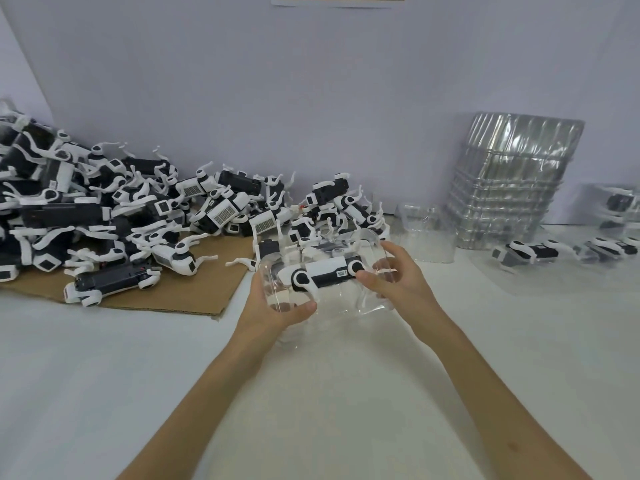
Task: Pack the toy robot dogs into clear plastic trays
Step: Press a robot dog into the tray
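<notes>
A black-and-white toy robot dog lies on its side inside a clear plastic tray, held just above the white table in the middle of the view. My left hand grips the tray's left end, thumb on its near side. My right hand holds the right end, thumb pressed against the dog's rear and fingers curled round the tray's far edge. A big heap of loose toy robot dogs fills the left side.
The heap lies partly on a sheet of brown cardboard. A tall stack of clear trays leans at the back right, with a single loose tray beside it. Packed trays with dogs lie at the far right.
</notes>
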A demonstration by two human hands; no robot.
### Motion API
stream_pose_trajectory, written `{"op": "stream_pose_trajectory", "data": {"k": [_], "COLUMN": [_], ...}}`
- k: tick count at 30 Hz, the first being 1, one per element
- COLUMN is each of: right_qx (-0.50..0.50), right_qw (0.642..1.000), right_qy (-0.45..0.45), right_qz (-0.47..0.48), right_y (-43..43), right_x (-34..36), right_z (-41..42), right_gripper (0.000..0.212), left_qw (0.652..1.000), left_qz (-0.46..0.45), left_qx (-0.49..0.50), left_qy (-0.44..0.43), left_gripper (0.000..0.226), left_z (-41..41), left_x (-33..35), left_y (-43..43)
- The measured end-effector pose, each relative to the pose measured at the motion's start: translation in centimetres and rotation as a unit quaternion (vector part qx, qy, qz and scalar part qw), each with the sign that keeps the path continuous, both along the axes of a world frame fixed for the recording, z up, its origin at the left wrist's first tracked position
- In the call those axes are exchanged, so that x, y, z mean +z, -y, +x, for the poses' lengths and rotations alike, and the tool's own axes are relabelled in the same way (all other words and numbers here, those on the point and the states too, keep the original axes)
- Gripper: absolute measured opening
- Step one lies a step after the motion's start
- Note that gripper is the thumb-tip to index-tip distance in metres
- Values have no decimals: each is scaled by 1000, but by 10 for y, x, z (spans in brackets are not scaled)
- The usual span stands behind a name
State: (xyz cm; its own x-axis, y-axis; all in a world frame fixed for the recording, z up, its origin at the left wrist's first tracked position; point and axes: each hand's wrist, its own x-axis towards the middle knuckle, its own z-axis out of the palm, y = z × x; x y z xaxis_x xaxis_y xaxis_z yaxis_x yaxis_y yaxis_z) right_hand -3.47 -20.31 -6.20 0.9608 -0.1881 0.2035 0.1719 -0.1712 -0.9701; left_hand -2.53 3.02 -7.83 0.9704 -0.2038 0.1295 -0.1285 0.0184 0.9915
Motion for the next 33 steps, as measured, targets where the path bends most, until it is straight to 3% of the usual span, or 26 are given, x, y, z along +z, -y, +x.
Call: {"op": "stream_pose_trajectory", "data": {"k": [5, 10, 16, 33], "right_qx": [39, 109, 105, 112], "right_qw": [999, 992, 993, 989], "right_qy": [-12, -57, -54, -92], "right_qz": [-20, 3, 11, 16], "right_y": [4, 21, 28, 29], "right_x": [1, 6, 6, 3], "right_z": [0, -1, 1, 0], "right_gripper": [86, 65, 64, 62], "left_qw": [1000, 996, 994, 993], "left_qz": [11, 43, 66, 76], "left_qx": [28, 44, 44, 58], "left_qy": [7, 62, 71, 65], "left_gripper": [102, 102, 119, 125], "left_z": [2, 3, 5, 7], "left_x": [-4, -7, -11, -12], "left_y": [0, 4, 5, 5]}}
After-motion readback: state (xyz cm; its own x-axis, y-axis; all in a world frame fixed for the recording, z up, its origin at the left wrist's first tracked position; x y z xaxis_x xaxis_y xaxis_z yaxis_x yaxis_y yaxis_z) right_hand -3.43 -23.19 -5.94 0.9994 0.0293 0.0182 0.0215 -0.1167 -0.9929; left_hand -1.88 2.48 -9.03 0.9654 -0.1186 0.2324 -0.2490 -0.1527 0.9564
